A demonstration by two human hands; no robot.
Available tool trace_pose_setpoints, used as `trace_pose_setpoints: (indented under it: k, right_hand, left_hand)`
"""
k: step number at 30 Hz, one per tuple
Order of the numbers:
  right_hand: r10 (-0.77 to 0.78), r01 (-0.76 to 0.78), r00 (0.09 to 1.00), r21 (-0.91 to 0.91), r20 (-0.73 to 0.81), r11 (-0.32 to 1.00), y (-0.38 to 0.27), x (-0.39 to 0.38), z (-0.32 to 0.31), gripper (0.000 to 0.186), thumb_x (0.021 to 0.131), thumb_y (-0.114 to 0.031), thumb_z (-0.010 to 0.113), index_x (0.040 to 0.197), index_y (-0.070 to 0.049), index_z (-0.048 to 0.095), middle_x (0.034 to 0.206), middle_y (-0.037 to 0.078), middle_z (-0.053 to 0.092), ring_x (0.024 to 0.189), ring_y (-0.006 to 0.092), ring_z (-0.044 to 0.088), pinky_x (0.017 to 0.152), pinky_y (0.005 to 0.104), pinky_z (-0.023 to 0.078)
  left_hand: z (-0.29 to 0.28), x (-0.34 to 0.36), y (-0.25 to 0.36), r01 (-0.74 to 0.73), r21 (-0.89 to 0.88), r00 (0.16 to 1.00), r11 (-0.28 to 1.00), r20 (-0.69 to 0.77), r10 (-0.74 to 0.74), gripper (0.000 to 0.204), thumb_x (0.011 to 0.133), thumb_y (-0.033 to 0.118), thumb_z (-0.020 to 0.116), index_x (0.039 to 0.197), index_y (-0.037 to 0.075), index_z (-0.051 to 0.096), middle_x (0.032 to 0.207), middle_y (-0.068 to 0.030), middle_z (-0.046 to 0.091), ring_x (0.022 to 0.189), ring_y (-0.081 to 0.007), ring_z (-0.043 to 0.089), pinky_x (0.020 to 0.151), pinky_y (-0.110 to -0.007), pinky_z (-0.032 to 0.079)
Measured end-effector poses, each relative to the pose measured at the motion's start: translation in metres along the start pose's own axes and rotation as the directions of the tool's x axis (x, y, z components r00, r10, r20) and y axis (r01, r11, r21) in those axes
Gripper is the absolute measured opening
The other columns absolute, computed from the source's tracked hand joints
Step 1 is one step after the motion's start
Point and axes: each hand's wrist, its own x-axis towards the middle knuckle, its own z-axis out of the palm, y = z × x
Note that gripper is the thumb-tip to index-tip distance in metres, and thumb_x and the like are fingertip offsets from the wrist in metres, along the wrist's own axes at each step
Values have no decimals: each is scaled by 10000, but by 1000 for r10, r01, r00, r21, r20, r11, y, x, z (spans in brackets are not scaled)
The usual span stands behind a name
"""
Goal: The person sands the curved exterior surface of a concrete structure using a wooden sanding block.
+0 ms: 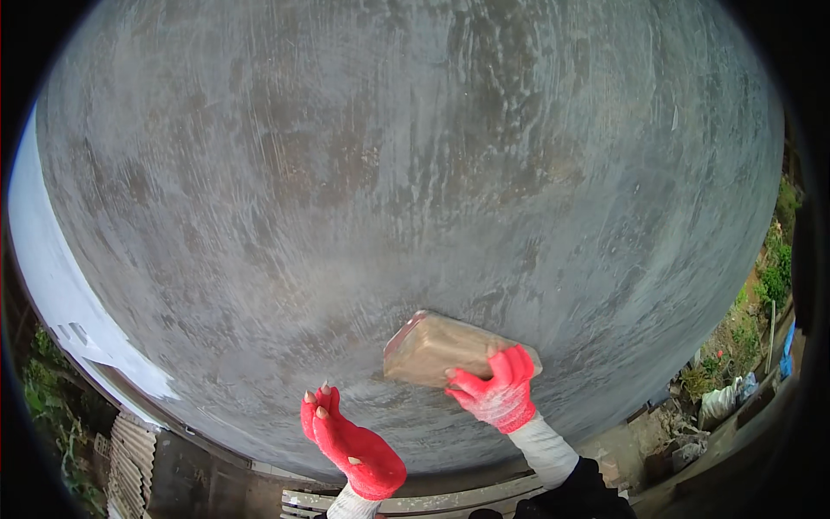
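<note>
A broad grey plastered wall point(415, 199), streaked with lighter marks, fills most of the view. My right hand point(500, 391), in a red and white glove with bare fingertips, grips the right end of a flat brown sanding block point(445, 350). The block lies against the lower part of the wall, tilted down to the right, with a reddish strip along its left edge. To its left, my left hand point(354, 445) in a matching glove is raised in front of the wall. It holds nothing, its fingers loosely bent and partly apart.
Pale wooden slats point(458, 502) run along the bottom, near my forearms. Corrugated sheeting point(131, 463) and green plants point(47, 381) stand at the lower left. On the right is a planted slope point(748, 337) with a pale sack point(719, 405) and a blue item point(788, 349).
</note>
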Motion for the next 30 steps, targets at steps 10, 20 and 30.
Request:
trace_pose_setpoints:
  k: [10, 20, 30]
  right_hand:
    - [725, -715, 567, 204, -391, 669, 86, 94, -46, 1002, 696, -87, 826, 1544, -134, 293, 1485, 238, 248, 1341, 428, 326, 1089, 485, 323]
    - [-139, 132, 984, 69, 112, 989, -36, -68, 38, 579, 637, -400, 873, 1168, -363, 644, 1242, 104, 410, 1005, 318, 509, 855, 549, 470]
    - [503, -579, 755, -66, -421, 813, 59, 114, -37, 1060, 628, -124, 879, 1534, -167, 331, 1495, 269, 241, 1356, 451, 324, 1085, 508, 326]
  left_hand:
    - [-56, 20, -2, 54, 112, 998, 992, -35, -51, 721, 1001, 558, 379, 1507, 53, 285, 1598, -132, 217, 1422, -319, 316, 1181, -507, 228]
    - [-54, 23, -9, -5, 71, 997, 997, 81, -1, 683, 1016, 542, 342, 1520, 84, 286, 1581, -136, 219, 1423, -325, 314, 1173, -512, 241]
    - [-78, 9, -18, 116, 98, 993, 988, -35, -113, 667, 1026, 528, 329, 1512, 73, 291, 1575, -134, 223, 1418, -323, 324, 1172, -498, 255]
